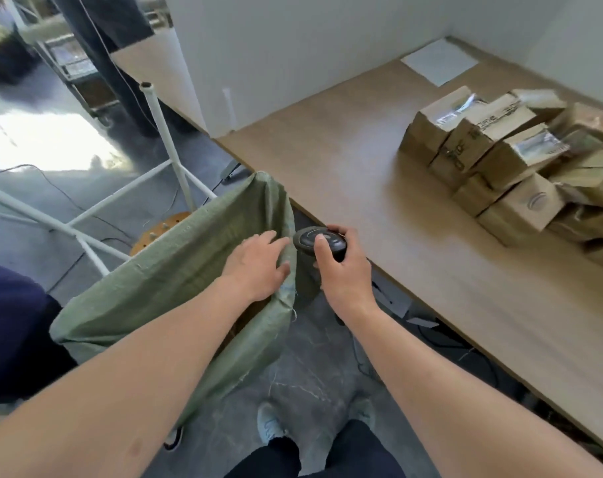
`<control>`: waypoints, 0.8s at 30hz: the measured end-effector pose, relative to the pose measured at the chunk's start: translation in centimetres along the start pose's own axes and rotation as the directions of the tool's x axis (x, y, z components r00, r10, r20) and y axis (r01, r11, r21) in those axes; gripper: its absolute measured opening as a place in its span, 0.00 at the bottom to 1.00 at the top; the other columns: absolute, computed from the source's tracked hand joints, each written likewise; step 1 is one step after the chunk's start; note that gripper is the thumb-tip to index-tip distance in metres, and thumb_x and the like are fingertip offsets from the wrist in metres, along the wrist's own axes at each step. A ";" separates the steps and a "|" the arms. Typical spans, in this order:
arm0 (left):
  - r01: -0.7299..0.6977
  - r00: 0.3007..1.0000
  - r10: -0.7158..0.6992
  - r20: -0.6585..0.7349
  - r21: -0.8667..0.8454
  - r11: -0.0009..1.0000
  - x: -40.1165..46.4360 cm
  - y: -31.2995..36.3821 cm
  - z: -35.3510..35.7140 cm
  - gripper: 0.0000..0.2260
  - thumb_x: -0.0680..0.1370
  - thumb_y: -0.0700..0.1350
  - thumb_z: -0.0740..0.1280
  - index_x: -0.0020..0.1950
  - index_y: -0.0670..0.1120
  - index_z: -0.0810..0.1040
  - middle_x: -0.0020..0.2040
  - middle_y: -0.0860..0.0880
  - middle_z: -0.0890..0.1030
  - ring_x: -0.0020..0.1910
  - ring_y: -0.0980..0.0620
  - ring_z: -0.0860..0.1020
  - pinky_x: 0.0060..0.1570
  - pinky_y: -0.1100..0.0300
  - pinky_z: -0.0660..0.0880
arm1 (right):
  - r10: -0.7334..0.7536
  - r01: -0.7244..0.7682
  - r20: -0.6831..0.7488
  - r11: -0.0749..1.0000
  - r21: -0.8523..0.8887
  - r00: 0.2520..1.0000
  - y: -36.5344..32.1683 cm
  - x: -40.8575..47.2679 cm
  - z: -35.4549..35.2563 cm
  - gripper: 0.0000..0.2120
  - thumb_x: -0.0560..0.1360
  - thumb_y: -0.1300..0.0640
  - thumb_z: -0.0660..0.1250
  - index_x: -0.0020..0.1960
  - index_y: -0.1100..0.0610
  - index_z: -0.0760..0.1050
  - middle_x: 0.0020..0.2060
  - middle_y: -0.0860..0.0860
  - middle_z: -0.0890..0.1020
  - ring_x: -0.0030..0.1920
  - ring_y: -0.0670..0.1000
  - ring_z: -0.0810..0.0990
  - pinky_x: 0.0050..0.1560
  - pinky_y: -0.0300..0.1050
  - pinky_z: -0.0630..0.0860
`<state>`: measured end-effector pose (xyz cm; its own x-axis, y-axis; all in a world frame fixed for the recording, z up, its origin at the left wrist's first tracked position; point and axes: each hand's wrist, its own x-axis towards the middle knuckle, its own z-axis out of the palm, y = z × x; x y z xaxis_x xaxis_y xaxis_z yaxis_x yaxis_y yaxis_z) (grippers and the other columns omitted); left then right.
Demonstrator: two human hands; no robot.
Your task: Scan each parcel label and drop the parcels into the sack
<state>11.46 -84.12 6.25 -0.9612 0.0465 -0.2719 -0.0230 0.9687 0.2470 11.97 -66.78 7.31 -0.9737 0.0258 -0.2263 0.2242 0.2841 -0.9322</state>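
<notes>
Grey floor fills the lower and left part of the frame; a wooden table (362, 160) runs from the upper centre down to the lower right, backed by white partition walls.

Your left hand (258, 267) lies at centre frame with its fingers straight and spread, resting against the right-hand rim of the green woven sack (176, 270). It holds nothing; in my judgement it is keeping the mouth open. The sack stands on the floor just off the table's near edge, its mouth facing up and toward you. Whether it already contains parcels cannot be told from this view.

Your right hand (341, 274) is just right of the left, at the table edge, fingers curled round the black handheld scanner (319, 241), thumb on top of its head. The scanner head points away from you, toward the upper part of the frame.

Parcels (510, 167), brown cardboard boxes with labels and tape, sit stacked in a heap at the right side of the frame on the table, well apart from both hands. The heap's long axis runs from upper left to lower right along the table. It lies to the upper right of your fingers, so the right hand is the nearer, but that hand is occupied. The free left hand must cross over to fetch a box, and the sack mouth may sag once released.
</notes>
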 end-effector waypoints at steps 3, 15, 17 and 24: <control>-0.053 0.998 0.054 -0.019 0.024 0.998 0.7 3.8 -1.5 0.26 0.85 0.55 0.63 0.82 0.50 0.66 0.80 0.46 0.68 0.77 0.44 0.68 0.75 0.49 0.65 | -0.034 0.036 -0.054 0.999 0.022 0.998 -0.8 0.2 -3.6 0.21 0.75 0.31 0.65 0.63 0.40 0.74 0.51 0.40 0.84 0.50 0.49 0.87 0.52 0.64 0.86; -0.255 0.956 0.259 -0.138 0.046 0.966 6.2 25.4 -5.1 0.26 0.84 0.52 0.65 0.82 0.50 0.65 0.82 0.47 0.66 0.79 0.44 0.66 0.78 0.47 0.65 | -0.142 0.156 -0.268 0.987 0.032 0.953 -1.7 1.9 -23.8 0.19 0.75 0.31 0.64 0.63 0.35 0.72 0.52 0.39 0.82 0.52 0.51 0.86 0.51 0.64 0.86; -0.309 0.935 0.316 -0.161 0.066 0.949 7.1 29.4 -5.3 0.26 0.84 0.53 0.65 0.82 0.50 0.66 0.82 0.47 0.66 0.79 0.44 0.66 0.77 0.48 0.65 | -0.153 0.167 -0.319 0.986 0.018 0.935 -1.4 2.1 -27.4 0.20 0.76 0.31 0.64 0.64 0.37 0.73 0.52 0.39 0.82 0.51 0.49 0.85 0.51 0.63 0.86; -0.460 0.870 0.476 -0.131 0.135 0.878 11.1 41.8 -5.8 0.25 0.83 0.53 0.65 0.80 0.51 0.69 0.80 0.47 0.68 0.75 0.43 0.70 0.73 0.49 0.67 | -0.130 0.150 -0.508 0.989 -0.002 0.851 0.4 3.5 -38.8 0.11 0.84 0.44 0.68 0.65 0.42 0.75 0.49 0.38 0.83 0.51 0.43 0.83 0.54 0.52 0.83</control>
<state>-1.76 -44.48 18.98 -0.8828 0.4696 0.0030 0.4592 0.8617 0.2158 7.10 -29.45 17.13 -0.8786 0.4722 0.0718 0.0758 0.2864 -0.9551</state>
